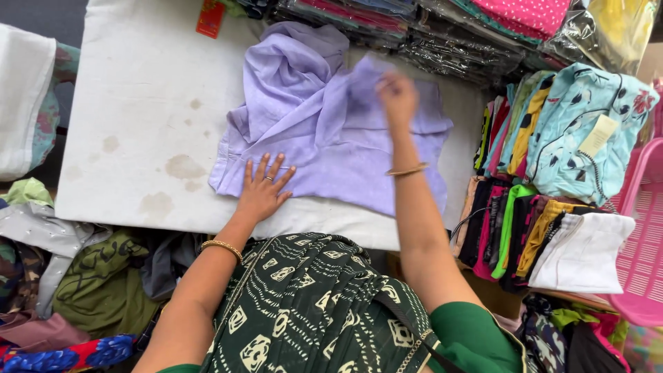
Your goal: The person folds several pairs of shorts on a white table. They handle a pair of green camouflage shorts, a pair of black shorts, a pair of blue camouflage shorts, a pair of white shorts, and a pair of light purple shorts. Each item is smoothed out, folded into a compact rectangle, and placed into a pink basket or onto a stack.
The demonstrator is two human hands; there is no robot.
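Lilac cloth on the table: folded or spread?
Partly folded: lilac cloth bunched at top, lower part flat under the left hand; right hand lifts a fold.

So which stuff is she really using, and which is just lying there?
In use: lilac garment; left hand flat on it; right hand lifting its cloth; white table.
Lying about: folded clothes stack; wrapped packs; pink basket.

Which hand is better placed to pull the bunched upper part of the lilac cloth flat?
Probably the right hand: it is raised at the far side of the thin lilac cloth, beside the bunched folds. The left hand lies flat, fingers spread, on the near edge.
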